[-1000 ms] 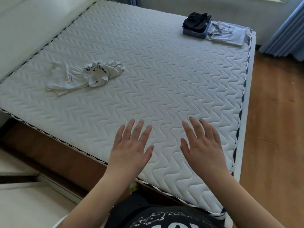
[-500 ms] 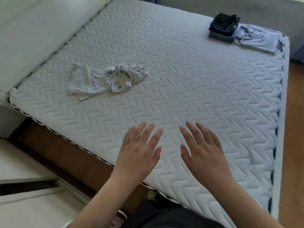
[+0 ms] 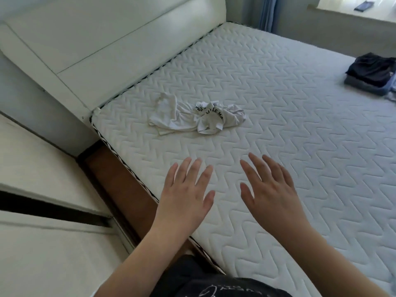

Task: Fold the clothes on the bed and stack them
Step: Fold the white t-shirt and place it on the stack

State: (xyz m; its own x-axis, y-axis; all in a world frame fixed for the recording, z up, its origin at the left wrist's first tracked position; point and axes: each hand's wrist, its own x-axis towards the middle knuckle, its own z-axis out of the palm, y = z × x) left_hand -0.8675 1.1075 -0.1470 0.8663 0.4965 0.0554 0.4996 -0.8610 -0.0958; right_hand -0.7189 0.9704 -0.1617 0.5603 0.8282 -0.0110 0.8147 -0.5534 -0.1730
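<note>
Left hand [image 3: 186,190] and right hand [image 3: 270,191] spread flat over bed [image 3: 289,133] (holding nothing), crumpled white shirt [image 3: 198,116] ahead, folded dark stack [image 3: 371,72] far right.

Crumpled shirt [image 3: 197,118] on mattress [image 3: 278,136] near headboard [image 3: 120,46]; folded stack [image 3: 371,73] far right; hands nearer, w/ shirt beyond

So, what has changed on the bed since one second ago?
Only the view turned left. The crumpled white shirt now sits nearer the frame's centre, the dark folded stack at its right edge. Left hand and right hand stay open, holding nothing; the clothes lie untouched.
</note>
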